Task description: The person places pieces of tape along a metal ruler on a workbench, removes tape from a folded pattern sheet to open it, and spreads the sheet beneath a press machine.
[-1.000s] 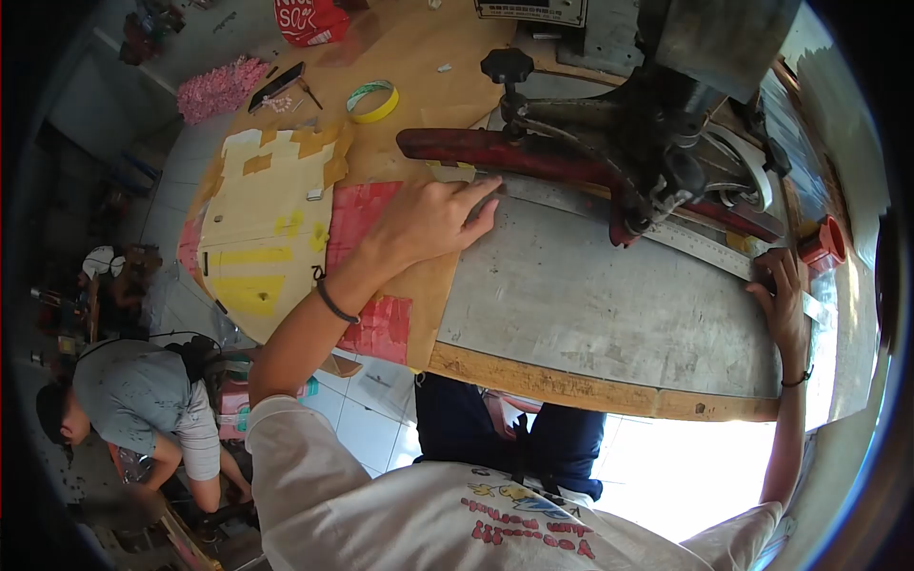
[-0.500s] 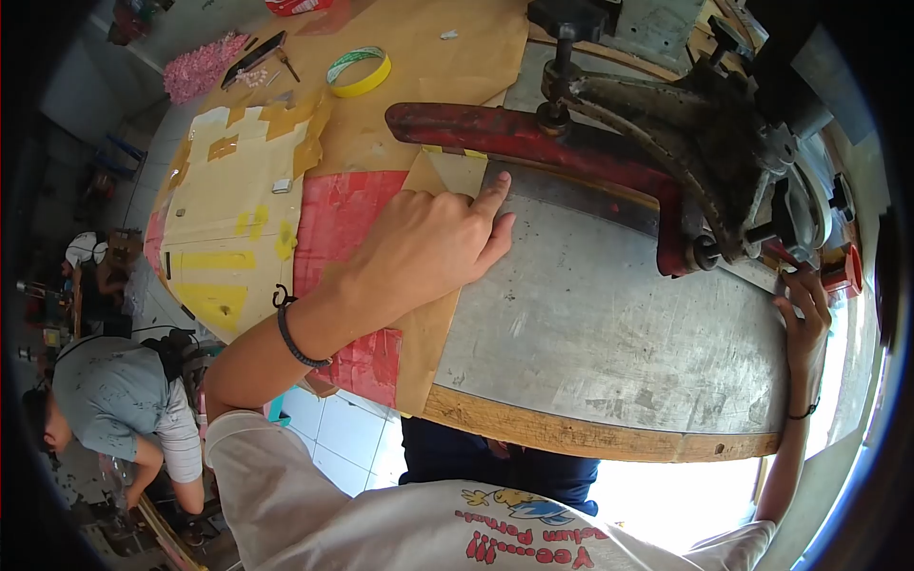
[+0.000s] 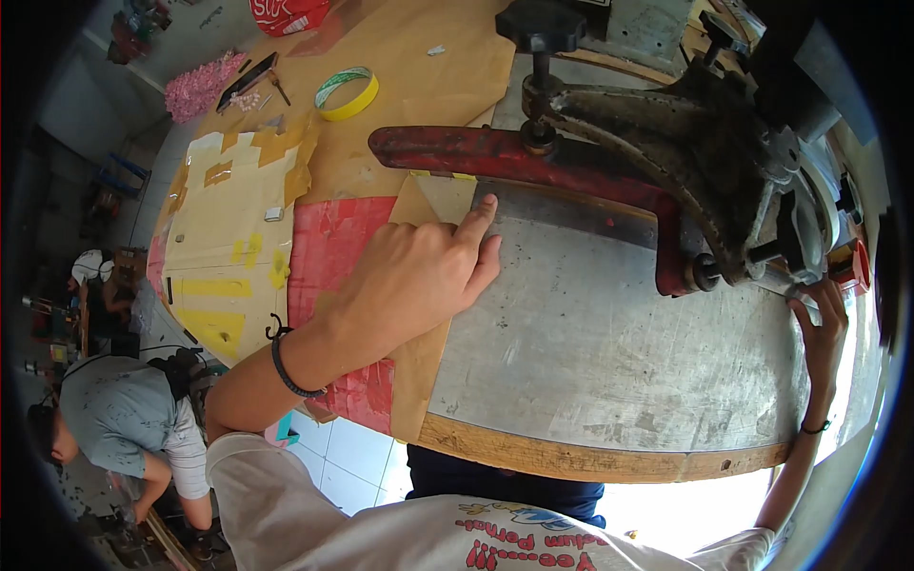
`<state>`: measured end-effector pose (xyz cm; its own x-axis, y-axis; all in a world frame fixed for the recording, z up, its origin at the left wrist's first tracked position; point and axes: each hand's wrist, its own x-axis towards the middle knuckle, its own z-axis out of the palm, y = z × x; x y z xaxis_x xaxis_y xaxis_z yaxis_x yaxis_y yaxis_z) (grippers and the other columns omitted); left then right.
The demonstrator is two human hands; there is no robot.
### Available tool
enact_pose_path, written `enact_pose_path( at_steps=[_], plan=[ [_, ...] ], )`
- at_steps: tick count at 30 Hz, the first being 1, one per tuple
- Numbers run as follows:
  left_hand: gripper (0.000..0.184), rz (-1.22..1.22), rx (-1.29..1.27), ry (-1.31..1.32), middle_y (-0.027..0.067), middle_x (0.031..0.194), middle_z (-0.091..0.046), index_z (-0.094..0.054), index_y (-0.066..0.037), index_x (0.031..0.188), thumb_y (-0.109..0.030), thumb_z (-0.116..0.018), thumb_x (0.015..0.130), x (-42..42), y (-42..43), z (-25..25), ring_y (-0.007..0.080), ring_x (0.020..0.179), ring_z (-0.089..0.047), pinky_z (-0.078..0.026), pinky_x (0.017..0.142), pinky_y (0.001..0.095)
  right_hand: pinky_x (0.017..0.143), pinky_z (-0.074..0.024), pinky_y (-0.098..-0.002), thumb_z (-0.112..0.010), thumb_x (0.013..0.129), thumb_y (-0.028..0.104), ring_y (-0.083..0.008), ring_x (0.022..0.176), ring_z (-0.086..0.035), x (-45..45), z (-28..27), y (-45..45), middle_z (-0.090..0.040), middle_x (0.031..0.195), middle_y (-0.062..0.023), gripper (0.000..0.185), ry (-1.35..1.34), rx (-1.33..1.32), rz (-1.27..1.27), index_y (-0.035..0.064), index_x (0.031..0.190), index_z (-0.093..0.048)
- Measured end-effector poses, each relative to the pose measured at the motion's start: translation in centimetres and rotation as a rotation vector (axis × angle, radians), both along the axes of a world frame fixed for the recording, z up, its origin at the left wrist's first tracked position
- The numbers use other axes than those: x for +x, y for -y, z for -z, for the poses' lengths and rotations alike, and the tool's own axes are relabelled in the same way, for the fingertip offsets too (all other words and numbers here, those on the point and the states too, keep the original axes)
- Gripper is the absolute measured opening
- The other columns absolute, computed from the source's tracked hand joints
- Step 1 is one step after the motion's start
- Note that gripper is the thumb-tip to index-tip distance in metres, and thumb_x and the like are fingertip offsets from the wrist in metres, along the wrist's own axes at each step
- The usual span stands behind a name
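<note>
Metal strip (image 3: 571,215), one, long, flat, grey: lying on the metal-topped surface (image 3: 609,343), along the near side of a red bar (image 3: 438,149) belonging to a machine (image 3: 666,114). A middle stretch is passing out of sight at the bar's downturned end; whether bar and strip are touching, we are unable to tell.

Handling: we are judging it stiff lengthwise, fairly light, hard to break, possibly springy if lifted by one end. Its face is looking smooth, so we are expecting it to slide readily on bare metal; thin edges may be sharp.

Hold: we are favouring both ends, fingertips flat on the left end, finger and thumb at the right, clear of the bar.

Left hand (image 3: 419,266): forefinger pointing out with its tip at the strip's left end, thumb standing apart, closing around nothing.

Right hand (image 3: 826,309): fingers and thumb bending narrowly near the strip's right end; whether pinching it, we are unable to tell.

Adjacent: brown paper (image 3: 419,366), lying beneath the left wrist.
</note>
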<state>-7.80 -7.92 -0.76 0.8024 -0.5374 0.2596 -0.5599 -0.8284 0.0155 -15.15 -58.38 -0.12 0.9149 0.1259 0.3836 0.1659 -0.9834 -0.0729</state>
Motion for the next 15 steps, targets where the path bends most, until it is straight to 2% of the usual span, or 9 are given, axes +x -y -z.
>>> enact_pose_path(
  at_steps=[1, 4, 7, 11, 13, 15],
  plan=[
    [0.036, 0.007, -0.003, 0.002, 0.0117, 0.054, -0.061, -0.069, -0.001, 0.120, -0.020, -0.066, 0.089, 0.0, -0.1, 0.1, 0.0291, 0.045, -0.060, -0.050, 0.047, 0.0392, 0.091, -0.0491, -0.0410, -0.076, 0.082, 0.013, -0.0309, 0.104, -0.064, -0.2, 0.2, 1.5, -0.067, 0.107, -0.0119, 0.024, 0.005, -0.038, 0.038, 0.0017, 0.102, -0.068],
    [0.037, 0.026, -0.014, 0.004, 0.0119, 0.055, -0.061, -0.068, 0.000, 0.121, -0.019, -0.067, 0.088, 0.1, -0.2, 0.3, 0.0284, 0.045, -0.060, -0.050, 0.046, 0.0390, 0.084, -0.0497, -0.0399, -0.075, 0.087, 0.010, -0.0322, 0.097, -0.064, -0.6, 1.2, 5.3, -0.066, 0.112, -0.0169, 0.033, -0.039, -0.039, 0.076, -0.0022, 0.115, -0.064],
    [0.039, 0.038, -0.006, 0.009, 0.0118, 0.057, -0.062, -0.067, 0.001, 0.121, -0.018, -0.067, 0.088, 0.1, -0.3, 0.3, 0.0278, 0.045, -0.060, -0.049, 0.045, 0.0386, 0.085, -0.0486, -0.0389, -0.071, 0.092, 0.017, -0.0310, 0.098, -0.062, -1.8, 3.9, 10.6, -0.064, 0.115, -0.0180, 0.034, -0.049, -0.053, 0.165, -0.0013, 0.119, -0.062],
    [0.040, 0.063, -0.022, -0.011, 0.0110, 0.058, -0.062, -0.066, 0.002, 0.122, -0.017, -0.068, 0.087, 0.2, -0.6, 0.3, 0.0267, 0.044, -0.059, -0.048, 0.044, 0.0377, 0.096, -0.0435, -0.0411, -0.066, 0.097, 0.019, -0.0310, 0.108, -0.058, -3.2, 6.5, 15.9, -0.063, 0.121, -0.0187, 0.039, -0.182, 0.219, 0.450, -0.0005, 0.129, -0.057],
    [0.041, 0.074, -0.027, -0.012, 0.0101, 0.058, -0.062, -0.065, 0.002, 0.123, -0.017, -0.068, 0.087, 0.2, -0.6, 0.4, 0.0256, 0.044, -0.059, -0.048, 0.043, 0.0370, 0.101, -0.0415, -0.0418, -0.064, 0.097, 0.015, -0.0308, 0.115, -0.056, -3.7, 6.9, 16.1, -0.061, 0.126, -0.0184, 0.039, -0.133, 0.476, 0.426, -0.0009, 0.132, -0.055],
    [0.042, 0.076, -0.024, -0.006, 0.0089, 0.057, -0.062, -0.065, 0.002, 0.124, -0.017, -0.068, 0.087, 0.2, -0.7, 0.5, 0.0240, 0.043, -0.058, -0.047, 0.042, 0.0361, 0.096, -0.0451, -0.0395, -0.064, 0.096, 0.015, -0.0296, 0.109, -0.059, -3.6, 6.6, 15.9, -0.064, 0.120, -0.0187, 0.035, -0.137, 0.458, 0.357, -0.0013, 0.126, -0.059]
  ],
)
